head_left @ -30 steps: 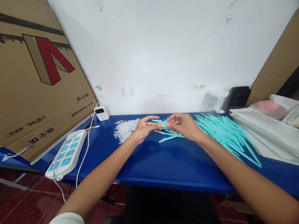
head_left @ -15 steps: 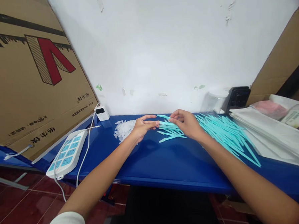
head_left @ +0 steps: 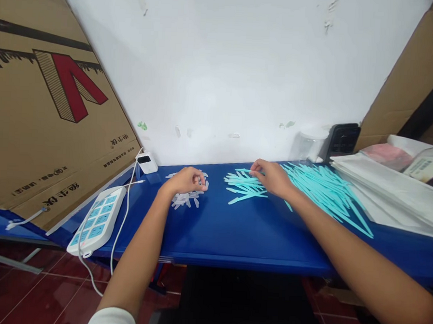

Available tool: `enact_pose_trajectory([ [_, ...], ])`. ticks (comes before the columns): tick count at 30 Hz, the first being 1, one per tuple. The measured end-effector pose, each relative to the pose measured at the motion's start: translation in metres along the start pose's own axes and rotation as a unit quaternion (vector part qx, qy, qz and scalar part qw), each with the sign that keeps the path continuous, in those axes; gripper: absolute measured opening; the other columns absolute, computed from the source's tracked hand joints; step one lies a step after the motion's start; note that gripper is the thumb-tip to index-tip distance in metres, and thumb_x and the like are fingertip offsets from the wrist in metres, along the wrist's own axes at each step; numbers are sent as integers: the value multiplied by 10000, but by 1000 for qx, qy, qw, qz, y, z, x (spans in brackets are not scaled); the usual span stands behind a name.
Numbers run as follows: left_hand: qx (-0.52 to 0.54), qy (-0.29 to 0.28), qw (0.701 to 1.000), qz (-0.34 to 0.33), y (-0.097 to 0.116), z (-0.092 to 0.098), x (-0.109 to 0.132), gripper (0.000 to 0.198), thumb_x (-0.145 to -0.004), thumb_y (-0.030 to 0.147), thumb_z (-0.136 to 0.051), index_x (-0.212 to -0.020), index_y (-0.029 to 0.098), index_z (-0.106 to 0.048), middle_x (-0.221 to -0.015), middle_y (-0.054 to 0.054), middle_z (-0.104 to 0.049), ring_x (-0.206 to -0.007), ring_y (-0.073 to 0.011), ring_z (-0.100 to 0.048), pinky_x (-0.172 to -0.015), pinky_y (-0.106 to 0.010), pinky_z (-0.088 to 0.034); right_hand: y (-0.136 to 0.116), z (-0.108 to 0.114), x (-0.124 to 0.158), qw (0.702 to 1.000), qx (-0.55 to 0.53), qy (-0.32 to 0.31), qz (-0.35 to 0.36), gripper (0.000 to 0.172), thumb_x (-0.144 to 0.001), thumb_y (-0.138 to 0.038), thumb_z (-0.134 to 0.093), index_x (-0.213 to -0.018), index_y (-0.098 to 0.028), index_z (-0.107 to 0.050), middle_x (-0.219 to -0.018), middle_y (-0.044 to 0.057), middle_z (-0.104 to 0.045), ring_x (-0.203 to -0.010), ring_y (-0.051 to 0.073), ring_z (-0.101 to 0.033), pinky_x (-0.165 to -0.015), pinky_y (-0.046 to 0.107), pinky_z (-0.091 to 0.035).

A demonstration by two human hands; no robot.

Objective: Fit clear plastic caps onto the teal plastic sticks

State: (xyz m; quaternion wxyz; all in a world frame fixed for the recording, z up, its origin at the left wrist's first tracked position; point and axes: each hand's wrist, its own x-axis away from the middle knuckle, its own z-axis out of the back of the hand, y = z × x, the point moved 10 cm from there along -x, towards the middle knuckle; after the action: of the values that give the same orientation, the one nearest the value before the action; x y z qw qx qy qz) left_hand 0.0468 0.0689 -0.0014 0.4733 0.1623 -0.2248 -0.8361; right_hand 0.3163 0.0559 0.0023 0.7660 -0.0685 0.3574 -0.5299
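My left hand (head_left: 188,181) is over a pile of small translucent white plastic pieces (head_left: 186,200), its fingers curled and their tips close together at the pile's right side. Whether a piece is between them I cannot make out. My right hand (head_left: 272,177) pinches the right end of a thin turquoise eyebrow razor (head_left: 242,170), which points left. Below it lies a small heap of similar turquoise razors (head_left: 244,186), with narrow notched ends. A larger pile of turquoise sticks (head_left: 323,194) spreads to the right, partly behind my right forearm.
The blue table (head_left: 227,235) meets a white wall. To the left are a white power strip (head_left: 99,221), cables, a small white device (head_left: 147,163) and a large cardboard box (head_left: 60,100). At right stand a clear jar (head_left: 312,145), a black object (head_left: 343,142) and stacked white sheets (head_left: 392,190).
My left hand has moved left from the turquoise razors to the white pieces, and its fingers have curled. My right hand has shifted slightly right, still pinching a turquoise razor.
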Motion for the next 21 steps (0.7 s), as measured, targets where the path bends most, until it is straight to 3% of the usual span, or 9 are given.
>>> enact_pose_trajectory([
  [2,-1,-68,998,13,-11,-3,7,327,-661,463,-851,-848,202,-789,-595,3,-619,-539,-157,-547,-527,-266,-358,1,3,0,1000,22,4,1,75,-935,-292,-631,-921,-225,-662,-874,47,-760,-798,213,-679,-690,306,-413],
  [5,4,-102,994,36,-22,-6,10,383,-609,443,-870,-910,215,-805,-613,8,-617,-543,-162,-555,-516,-263,-352,-3,9,2,1000,17,20,1,72,-934,-286,-633,-917,-221,-659,-884,51,-763,-814,215,-684,-706,305,-421],
  [10,-35,-41,997,50,-29,-4,2,316,-592,401,-865,-836,210,-805,-732,-25,-661,-621,-168,-573,-530,-252,-358,-3,7,3,1000,-14,9,-9,83,-922,-296,-649,-900,-219,-670,-851,30,-759,-783,192,-681,-696,294,-430],
  [15,-57,-68,992,88,-39,-17,-2,322,-638,459,-838,-797,190,-760,-735,-29,-686,-654,-175,-600,-567,-257,-385,-7,5,2,999,-38,8,-2,114,-905,-327,-667,-892,-215,-687,-829,22,-752,-768,182,-673,-687,292,-441],
  [21,-43,-54,997,25,-20,-26,-6,257,-784,439,-740,-820,187,-703,-809,-57,-736,-744,-205,-665,-652,-280,-457,-21,-4,4,988,-148,-42,9,208,-883,-408,-677,-899,-202,-698,-831,46,-744,-732,183,-670,-697,306,-496],
])
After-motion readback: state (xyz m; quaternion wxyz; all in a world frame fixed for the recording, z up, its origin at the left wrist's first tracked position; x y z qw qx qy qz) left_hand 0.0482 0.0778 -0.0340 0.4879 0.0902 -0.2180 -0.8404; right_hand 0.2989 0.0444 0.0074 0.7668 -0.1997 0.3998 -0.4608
